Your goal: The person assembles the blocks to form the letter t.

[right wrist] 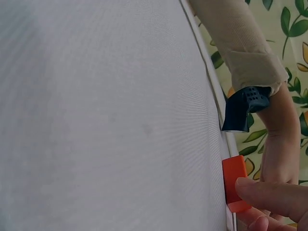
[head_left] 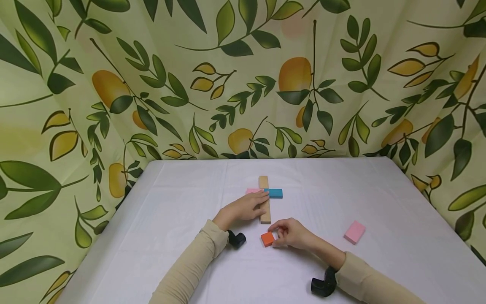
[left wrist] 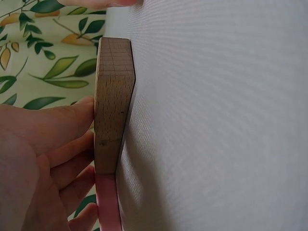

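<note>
Near the middle of the table, light wooden block pieces (head_left: 265, 217) form a line running away from me. A pink block (head_left: 254, 191) lies on its left side and a blue block (head_left: 276, 193) on its right, making a cross shape. My left hand (head_left: 244, 207) rests on the cross from above, thumb and fingertips touching the wood and pink block, hiding the centre. Just in front of the cross, my right hand (head_left: 294, 234) pinches a small orange block (head_left: 267, 239) between thumb and fingers, close over the tabletop.
Another pink block (head_left: 355, 232) lies alone to the right on the white-covered table (head_left: 182, 190). Both wrists wear black wrist devices (head_left: 324, 285). A leaf-and-fruit patterned curtain (head_left: 243, 105) stands behind and beside the table.
</note>
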The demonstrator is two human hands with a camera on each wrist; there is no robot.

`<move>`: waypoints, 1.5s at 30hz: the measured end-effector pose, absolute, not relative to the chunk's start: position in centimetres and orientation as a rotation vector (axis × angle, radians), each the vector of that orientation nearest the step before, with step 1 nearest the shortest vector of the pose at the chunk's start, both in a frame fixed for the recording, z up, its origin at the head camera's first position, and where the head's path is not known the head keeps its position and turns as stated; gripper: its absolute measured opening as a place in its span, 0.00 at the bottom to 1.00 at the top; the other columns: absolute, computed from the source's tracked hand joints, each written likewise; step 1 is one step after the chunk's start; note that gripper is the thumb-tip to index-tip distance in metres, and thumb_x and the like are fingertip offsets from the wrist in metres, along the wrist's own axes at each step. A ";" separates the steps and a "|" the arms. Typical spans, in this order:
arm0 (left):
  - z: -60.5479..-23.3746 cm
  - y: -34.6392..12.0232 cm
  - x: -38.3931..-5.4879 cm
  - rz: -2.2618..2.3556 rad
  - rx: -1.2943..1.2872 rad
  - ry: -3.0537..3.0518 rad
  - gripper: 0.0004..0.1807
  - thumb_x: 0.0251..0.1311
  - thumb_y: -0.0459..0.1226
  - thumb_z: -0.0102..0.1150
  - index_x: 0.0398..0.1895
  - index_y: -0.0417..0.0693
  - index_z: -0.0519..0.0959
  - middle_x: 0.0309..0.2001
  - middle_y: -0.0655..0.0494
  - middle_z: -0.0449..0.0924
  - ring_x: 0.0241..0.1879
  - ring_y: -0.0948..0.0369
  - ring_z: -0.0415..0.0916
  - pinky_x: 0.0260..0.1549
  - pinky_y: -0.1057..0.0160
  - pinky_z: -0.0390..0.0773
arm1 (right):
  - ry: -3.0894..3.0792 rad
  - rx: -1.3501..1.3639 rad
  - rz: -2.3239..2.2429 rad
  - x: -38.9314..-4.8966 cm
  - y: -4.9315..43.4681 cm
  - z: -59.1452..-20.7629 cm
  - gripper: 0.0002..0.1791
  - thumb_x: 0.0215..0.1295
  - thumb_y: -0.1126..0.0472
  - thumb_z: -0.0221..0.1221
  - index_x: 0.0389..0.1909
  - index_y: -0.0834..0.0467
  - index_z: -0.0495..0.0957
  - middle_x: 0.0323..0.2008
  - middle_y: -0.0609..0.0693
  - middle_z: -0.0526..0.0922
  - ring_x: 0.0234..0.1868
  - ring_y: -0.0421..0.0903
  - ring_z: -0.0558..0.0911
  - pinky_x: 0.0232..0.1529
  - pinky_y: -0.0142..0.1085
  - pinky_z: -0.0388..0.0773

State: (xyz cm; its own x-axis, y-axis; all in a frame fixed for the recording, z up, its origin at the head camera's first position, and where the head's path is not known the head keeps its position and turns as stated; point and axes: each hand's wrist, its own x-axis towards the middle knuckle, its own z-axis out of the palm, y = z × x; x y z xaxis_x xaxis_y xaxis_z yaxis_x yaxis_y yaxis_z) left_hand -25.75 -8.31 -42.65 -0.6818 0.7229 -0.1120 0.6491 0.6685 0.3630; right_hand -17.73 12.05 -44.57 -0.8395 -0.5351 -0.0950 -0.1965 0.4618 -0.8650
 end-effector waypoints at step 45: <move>-42.8 -8.3 -25.9 0.445 1.089 2.624 0.30 0.70 0.41 0.49 0.72 0.41 0.60 0.76 0.52 0.56 0.78 0.55 0.48 0.76 0.56 0.55 | 2.499 -0.317 -1.417 -17.0 12.3 -44.3 0.18 0.48 0.64 0.72 0.40 0.67 0.83 0.16 0.43 0.65 0.20 0.37 0.63 0.21 0.26 0.59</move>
